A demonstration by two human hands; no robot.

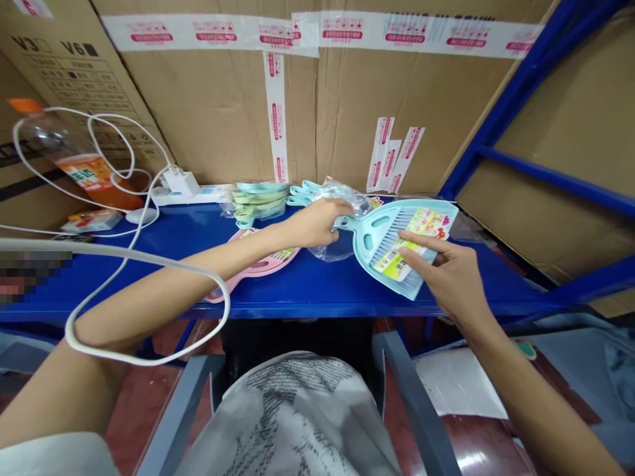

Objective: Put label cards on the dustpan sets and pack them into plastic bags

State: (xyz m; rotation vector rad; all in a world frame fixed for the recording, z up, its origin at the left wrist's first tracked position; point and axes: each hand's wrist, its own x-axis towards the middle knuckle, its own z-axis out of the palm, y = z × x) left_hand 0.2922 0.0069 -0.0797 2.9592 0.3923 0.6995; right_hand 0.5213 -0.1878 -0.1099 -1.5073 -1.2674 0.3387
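Note:
A light blue dustpan (365,259) faces me above the blue table, with a small grey-bristled brush (387,237) lying in it. Across the brush runs a yellow-green printed label (427,221). My left hand (317,223) is closed around the handle end, beside a crumpled clear plastic bag (330,251). On the right, my right hand (449,274) grips the dustpan's side, its thumb and forefinger lying over the label; its other fingers are partly hidden. Under my left forearm lies a pink dustpan (262,268), partly covered.
Several green and blue handles (258,201) in clear wrap lie at the back. An orange drink bottle (84,165), a power strip (208,194) and a looping white cable (122,264) are at left. Cardboard boxes (208,99) stand behind; a blue metal frame (496,125) rises at right.

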